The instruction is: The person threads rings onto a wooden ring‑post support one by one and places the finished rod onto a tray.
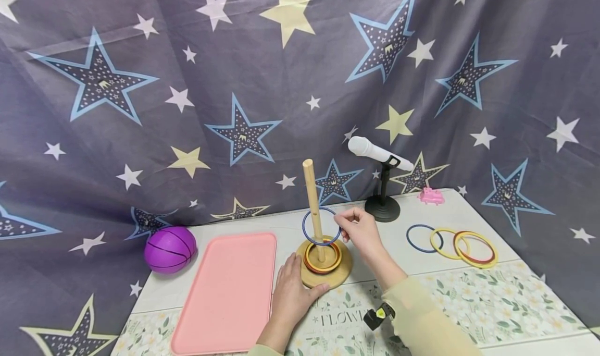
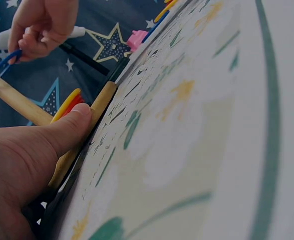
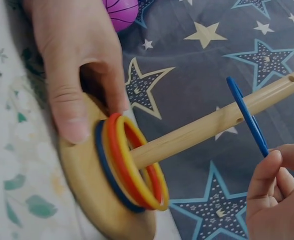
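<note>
A wooden peg rises from a round wooden base near the table's middle. Stacked rings in blue, red and yellow lie on the base around the peg. My right hand pinches a blue ring that hangs tilted around the peg, partway down. In the right wrist view the blue ring crosses the peg above the stack. My left hand rests flat against the base's near left edge, thumb pressed on the rim.
A pink tray lies left of the base. A purple ball sits at the far left. Loose blue, yellow and red rings lie at the right. A white microphone on a black stand and a pink toy stand behind.
</note>
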Tool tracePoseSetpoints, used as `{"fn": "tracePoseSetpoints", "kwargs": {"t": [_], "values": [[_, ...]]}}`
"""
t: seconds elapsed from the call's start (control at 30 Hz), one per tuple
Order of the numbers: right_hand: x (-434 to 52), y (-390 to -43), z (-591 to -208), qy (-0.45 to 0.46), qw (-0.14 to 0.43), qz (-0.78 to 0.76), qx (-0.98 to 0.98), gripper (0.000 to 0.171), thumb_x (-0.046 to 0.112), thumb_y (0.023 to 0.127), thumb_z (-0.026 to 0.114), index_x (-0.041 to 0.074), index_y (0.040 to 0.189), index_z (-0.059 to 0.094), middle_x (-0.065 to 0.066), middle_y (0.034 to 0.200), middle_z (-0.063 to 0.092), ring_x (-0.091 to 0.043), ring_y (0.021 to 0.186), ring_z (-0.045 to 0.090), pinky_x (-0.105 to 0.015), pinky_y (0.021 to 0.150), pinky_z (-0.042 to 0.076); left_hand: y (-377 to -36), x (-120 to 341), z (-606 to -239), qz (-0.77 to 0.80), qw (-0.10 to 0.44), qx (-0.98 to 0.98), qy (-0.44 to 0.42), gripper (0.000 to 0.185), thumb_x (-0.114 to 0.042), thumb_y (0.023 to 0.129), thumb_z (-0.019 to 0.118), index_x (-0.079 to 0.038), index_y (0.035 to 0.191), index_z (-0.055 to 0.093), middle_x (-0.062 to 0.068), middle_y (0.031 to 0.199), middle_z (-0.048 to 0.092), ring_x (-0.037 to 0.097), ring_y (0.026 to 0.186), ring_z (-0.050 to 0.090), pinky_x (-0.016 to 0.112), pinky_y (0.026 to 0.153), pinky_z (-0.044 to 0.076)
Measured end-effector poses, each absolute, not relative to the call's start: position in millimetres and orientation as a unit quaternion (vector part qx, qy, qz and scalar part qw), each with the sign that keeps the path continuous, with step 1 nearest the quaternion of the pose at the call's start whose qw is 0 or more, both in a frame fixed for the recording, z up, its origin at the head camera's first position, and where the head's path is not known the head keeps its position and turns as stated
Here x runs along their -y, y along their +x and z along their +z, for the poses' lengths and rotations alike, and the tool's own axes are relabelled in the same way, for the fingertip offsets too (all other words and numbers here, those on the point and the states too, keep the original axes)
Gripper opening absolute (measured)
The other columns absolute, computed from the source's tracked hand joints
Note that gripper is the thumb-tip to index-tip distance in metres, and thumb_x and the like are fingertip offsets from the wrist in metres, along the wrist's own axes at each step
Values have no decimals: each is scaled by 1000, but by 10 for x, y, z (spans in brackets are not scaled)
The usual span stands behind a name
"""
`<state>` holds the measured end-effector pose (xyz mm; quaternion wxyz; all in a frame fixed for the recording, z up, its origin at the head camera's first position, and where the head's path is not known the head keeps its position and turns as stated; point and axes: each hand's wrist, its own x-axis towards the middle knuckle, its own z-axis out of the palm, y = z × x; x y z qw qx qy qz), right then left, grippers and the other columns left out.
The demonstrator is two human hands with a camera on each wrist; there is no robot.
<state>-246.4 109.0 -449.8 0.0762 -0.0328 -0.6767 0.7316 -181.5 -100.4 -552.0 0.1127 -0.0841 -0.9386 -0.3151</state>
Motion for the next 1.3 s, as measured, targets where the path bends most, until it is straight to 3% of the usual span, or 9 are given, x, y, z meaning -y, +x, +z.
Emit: {"fn": "tracePoseSetpoints", "kwargs": {"t": [0.27, 1.3], "values": [[-1103, -2395, -4689, -44, 62, 734, 675, 12, 5, 102, 77, -4, 104, 70, -4, 84, 61, -9, 60, 57, -20, 52, 52, -1824, 1001, -5506, -312, 109, 940, -82, 113, -60, 80, 95, 10, 156, 52, 32, 165, 44, 53, 151, 44, 65, 122, 40], [-1031, -2367, -5167, -83, 13, 736, 671, 16, 5, 98, 80, -5, 105, 70, -3, 78, 63, -10, 57, 55, -20, 46, 49, -1819, 998, -5505, -309, 101, 942, -79, 113, -61, 81, 95, 12, 156, 51, 33, 165, 44, 53, 151, 44, 66, 121, 41]]}}
